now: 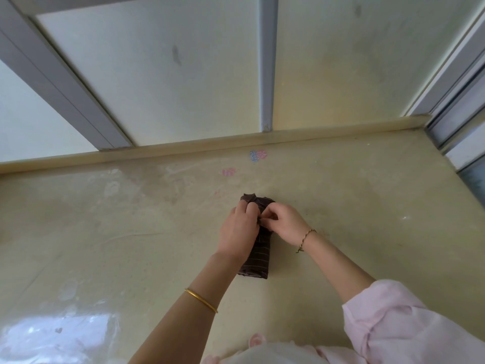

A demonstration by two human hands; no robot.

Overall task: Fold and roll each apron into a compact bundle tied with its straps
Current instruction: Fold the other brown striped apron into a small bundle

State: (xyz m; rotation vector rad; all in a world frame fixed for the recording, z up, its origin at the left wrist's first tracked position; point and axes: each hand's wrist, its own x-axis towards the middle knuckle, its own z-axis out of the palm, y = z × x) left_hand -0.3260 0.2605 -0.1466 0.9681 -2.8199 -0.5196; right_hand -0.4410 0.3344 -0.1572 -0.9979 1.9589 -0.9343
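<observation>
A dark brown striped apron lies rolled into a narrow bundle on the pale floor, its long side running away from me. My left hand lies over the bundle's left side with its fingers curled onto the cloth near the middle. My right hand meets it from the right, fingertips pinching a dark strap at the bundle's middle. The far end of the roll pokes out beyond both hands. The strap itself is mostly hidden under my fingers.
A wall with grey window frames rises just beyond a low skirting. Pink and blue chalk marks sit near it. A crinkled clear plastic sheet lies at the near left. A sliding door frame stands at right.
</observation>
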